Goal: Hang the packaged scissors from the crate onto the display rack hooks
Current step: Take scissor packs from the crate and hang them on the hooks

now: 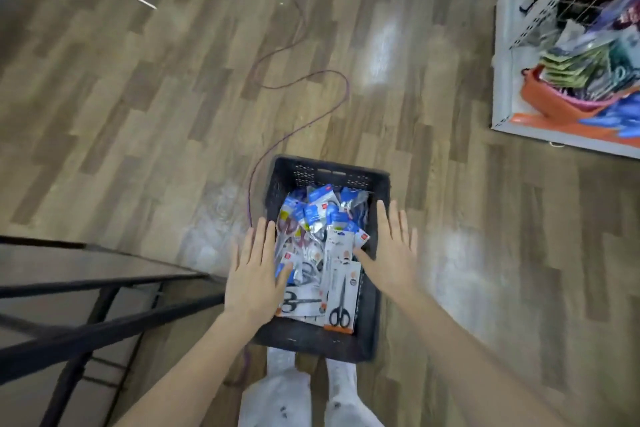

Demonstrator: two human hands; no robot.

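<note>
Nearby, purple cord [298, 107] behind crate [311, 340], left hand [254, 274] flat, right hand [389, 250] flat.

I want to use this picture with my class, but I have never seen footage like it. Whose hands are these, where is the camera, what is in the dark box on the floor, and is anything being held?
The camera sits on a person's head and looks down, so you see that person's own arms. The left hand and right hand are spread flat, fingers straight, over the two sides of a black plastic crate standing on the wooden floor. Neither hand holds anything yet. The crate is heaped with packaged scissors on cards. At upper right is the white display rack, blurred, already carrying goods. A purple cord snakes across the floor.
</note>
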